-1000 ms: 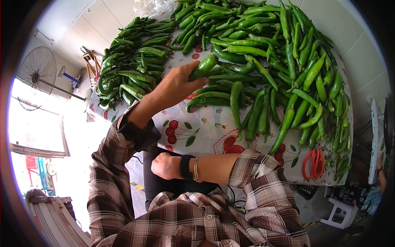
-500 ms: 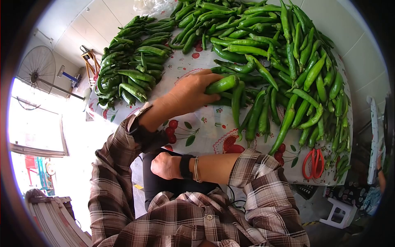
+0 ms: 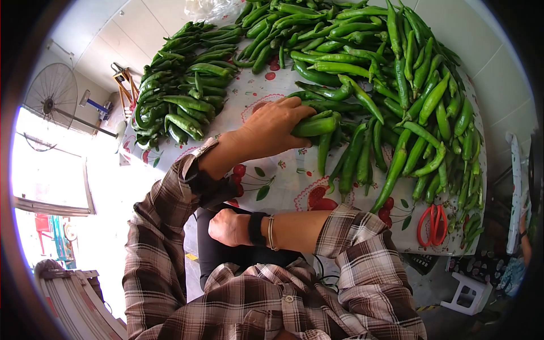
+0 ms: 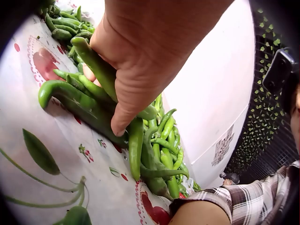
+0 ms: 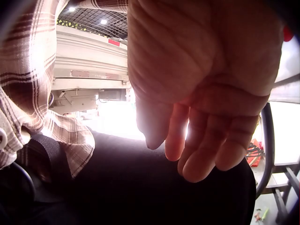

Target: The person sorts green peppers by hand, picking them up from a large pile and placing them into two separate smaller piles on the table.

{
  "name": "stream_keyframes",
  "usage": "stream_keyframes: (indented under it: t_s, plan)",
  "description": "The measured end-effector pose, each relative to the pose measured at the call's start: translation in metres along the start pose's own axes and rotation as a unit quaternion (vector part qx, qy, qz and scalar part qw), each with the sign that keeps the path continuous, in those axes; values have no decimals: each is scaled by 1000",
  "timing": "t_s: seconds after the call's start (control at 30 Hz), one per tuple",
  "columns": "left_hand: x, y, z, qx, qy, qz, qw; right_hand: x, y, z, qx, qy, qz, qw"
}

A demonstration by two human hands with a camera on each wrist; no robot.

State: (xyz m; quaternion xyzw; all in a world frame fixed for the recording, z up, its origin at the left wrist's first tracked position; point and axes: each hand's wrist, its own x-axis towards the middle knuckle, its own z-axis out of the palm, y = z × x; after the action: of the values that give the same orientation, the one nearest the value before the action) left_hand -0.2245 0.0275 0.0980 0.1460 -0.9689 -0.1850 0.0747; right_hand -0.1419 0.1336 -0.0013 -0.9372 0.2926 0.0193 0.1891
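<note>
- I see a person point(image 3: 238, 311) at a white counter point(image 3: 249, 88) with red fruit point(image 3: 320, 199) printed on it; call its middle the middle of a clock, with twelve straight ahead of them.
- The left hand point(image 3: 271, 129) grips a green pepper point(image 3: 314, 127) near the clock's middle.
- I cannot tell if that hand has a second pepper too.
- More peppers point(image 3: 324, 154) lie just beside the held one, at three to five o'clock from it.
- The right hand point(image 3: 228, 228) is let go, over the black trousers point(image 3: 212, 260) at seven o'clock, fingers loose and a bit bent.
- A big heap point(image 3: 340, 69) of peppers spreads from twelve round to four o'clock.
- A smaller heap point(image 3: 187, 103) lies at ten o'clock.
- A clear bag point(image 3: 212, 10) sits at eleven o'clock.
- Red scissors point(image 3: 433, 218) lie at four o'clock, by the near edge.
- A fan point(image 3: 49, 106) stands well apart, at nine o'clock.
- A white stool point(image 3: 481, 290) stands between four and five.
</note>
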Motion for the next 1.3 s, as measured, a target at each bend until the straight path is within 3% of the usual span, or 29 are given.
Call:
stream_keyframes:
  t_s: [0.43,1.3]
  plan:
    - [-2,-2,10,26,55,70,996,2,-1,-3,19,-22,20,999]
    - [-4,-7,12,0,52,71,996,-2,-2,-6,7,-13,15,1000]
